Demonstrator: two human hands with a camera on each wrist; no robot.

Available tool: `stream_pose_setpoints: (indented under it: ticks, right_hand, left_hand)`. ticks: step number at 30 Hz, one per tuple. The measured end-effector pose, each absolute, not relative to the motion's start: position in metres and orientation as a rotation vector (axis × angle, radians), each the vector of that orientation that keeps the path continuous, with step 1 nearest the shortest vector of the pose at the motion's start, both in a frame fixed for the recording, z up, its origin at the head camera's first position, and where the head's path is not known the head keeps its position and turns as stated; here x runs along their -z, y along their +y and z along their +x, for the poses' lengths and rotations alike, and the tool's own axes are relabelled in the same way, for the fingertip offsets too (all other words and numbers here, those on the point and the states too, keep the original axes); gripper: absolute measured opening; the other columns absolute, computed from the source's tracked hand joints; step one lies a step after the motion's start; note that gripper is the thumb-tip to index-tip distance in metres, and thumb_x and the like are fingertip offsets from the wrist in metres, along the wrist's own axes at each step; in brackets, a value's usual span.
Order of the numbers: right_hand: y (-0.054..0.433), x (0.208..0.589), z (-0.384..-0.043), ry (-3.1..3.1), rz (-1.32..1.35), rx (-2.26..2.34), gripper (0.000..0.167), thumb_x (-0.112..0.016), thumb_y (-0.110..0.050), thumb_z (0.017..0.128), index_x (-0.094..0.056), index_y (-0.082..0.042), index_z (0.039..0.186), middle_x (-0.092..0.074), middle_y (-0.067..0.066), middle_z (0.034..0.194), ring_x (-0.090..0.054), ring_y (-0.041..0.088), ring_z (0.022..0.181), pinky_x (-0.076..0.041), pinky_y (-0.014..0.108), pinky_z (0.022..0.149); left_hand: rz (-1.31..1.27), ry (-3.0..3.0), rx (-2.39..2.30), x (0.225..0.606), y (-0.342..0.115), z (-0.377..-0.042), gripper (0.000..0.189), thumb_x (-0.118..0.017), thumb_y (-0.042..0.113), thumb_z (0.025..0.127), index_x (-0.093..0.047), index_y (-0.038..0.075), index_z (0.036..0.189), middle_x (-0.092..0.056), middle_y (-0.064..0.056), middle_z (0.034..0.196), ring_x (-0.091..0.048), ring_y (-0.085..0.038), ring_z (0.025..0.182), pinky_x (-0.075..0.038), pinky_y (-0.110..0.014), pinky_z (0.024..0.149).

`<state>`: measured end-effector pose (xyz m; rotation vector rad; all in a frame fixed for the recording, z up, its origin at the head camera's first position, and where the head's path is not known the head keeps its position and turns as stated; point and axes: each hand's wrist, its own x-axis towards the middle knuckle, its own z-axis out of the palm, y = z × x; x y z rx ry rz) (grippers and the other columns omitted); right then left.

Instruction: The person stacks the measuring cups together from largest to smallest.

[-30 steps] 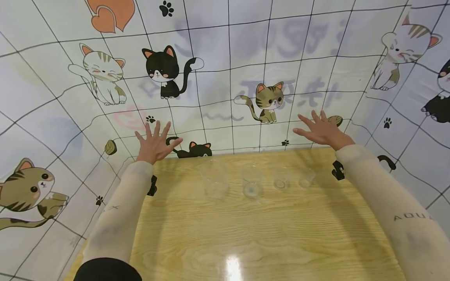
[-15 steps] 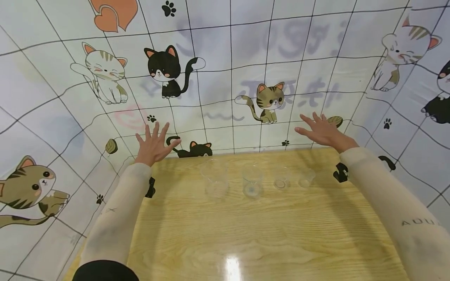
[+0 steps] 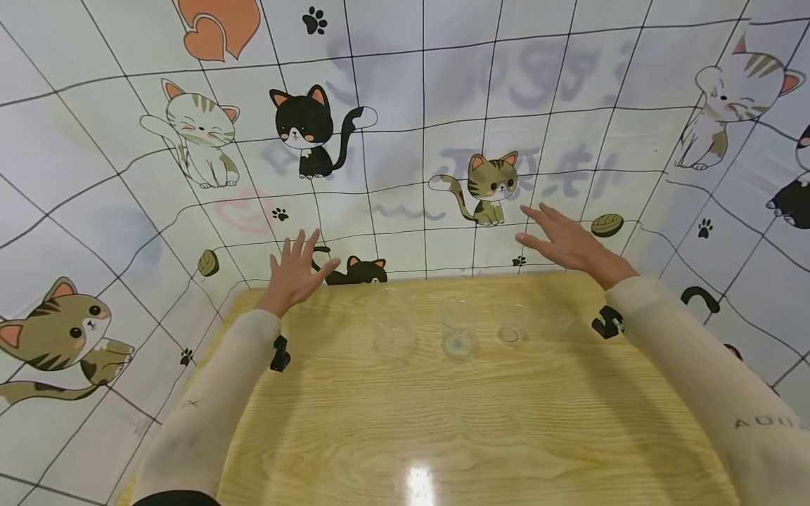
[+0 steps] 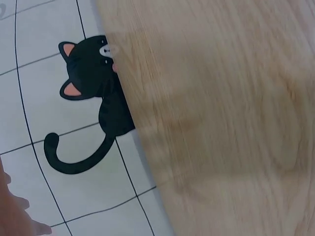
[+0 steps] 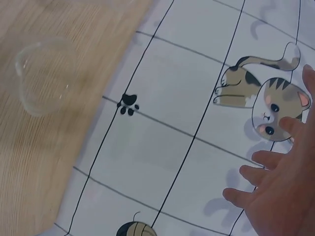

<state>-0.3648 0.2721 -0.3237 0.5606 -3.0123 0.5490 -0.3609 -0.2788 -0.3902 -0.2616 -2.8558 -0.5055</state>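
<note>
In the head view, several clear, see-through cups stand in a row on the wooden table, shrinking from left to right. The largest cup (image 3: 394,337) is at the left, then a medium cup (image 3: 459,341), a small cup (image 3: 510,330) and a faint smallest cup (image 3: 554,323). My left hand (image 3: 294,277) hovers left of the row, fingers spread, holding nothing; just its edge shows in the left wrist view. To the right of the row, my right hand (image 3: 566,242) is raised with extended fingers and holds nothing. One clear cup (image 5: 23,69) appears in the right wrist view.
A light wooden table (image 3: 405,414) spreads out below my arms. Its far edge meets a white wall covering (image 3: 392,161) with grid lines and cartoon cats, which also rises at both sides. Black wrist mounts (image 3: 609,322) sit under both sleeves.
My left hand has shifted slightly right and down, and my right hand has moved a little left and turned, its fingers closer together. The head view has shifted slightly. The cups stay in place.
</note>
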Motion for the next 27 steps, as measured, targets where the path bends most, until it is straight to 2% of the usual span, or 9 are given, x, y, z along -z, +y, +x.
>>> stream_pose_setpoints:
  ticks: [7, 13, 20, 27]
  right_hand:
    - [0.256, 0.332, -0.362, -3.000, 0.604, -0.616, 0.082, -0.041, -0.065, 0.104, -0.007, -0.026, 0.168, -0.001, 0.023, 0.173, -0.007, 0.051, 0.158, -0.016, 0.079, 0.115]
    - [0.245, 0.341, -0.357, -2.992, 0.637, -0.664, 0.081, -0.041, -0.063, 0.105, -0.008, -0.026, 0.168, -0.002, 0.020, 0.174, -0.006, 0.049, 0.159, -0.016, 0.078, 0.117]
    - [0.230, 0.350, -0.346, -2.933, 0.721, -0.754, 0.078, -0.044, -0.056, 0.107, -0.011, -0.022, 0.168, -0.007, 0.019, 0.174, -0.009, 0.045, 0.160, -0.016, 0.074, 0.120]
    - [0.211, 0.360, -0.338, -2.850, 0.792, -0.853, 0.075, -0.047, -0.050, 0.108, -0.013, -0.020, 0.167, -0.014, 0.016, 0.173, -0.015, 0.041, 0.160, -0.021, 0.069, 0.121]
  left_hand:
    - [-0.308, -2.790, 0.681, 0.405, -0.270, -0.349, 0.091, -0.036, 0.078, 0.098, -0.003, 0.029, 0.168, -0.005, -0.017, 0.175, -0.006, -0.052, 0.158, -0.007, -0.084, 0.115]
    - [-0.398, -2.671, 0.912, 0.415, -0.264, -0.337, 0.085, -0.041, 0.067, 0.103, -0.006, 0.025, 0.168, -0.009, -0.012, 0.175, -0.011, -0.039, 0.161, -0.015, -0.070, 0.124]
    - [-0.479, -2.566, 1.223, 0.424, -0.253, -0.319, 0.073, -0.044, 0.055, 0.107, -0.004, 0.036, 0.166, -0.007, -0.004, 0.175, -0.008, -0.034, 0.162, -0.015, -0.067, 0.126]
    - [-0.526, -2.503, 1.339, 0.434, -0.239, -0.307, 0.071, -0.047, 0.042, 0.109, -0.007, 0.032, 0.166, -0.010, -0.004, 0.175, -0.014, -0.033, 0.161, -0.017, -0.064, 0.126]
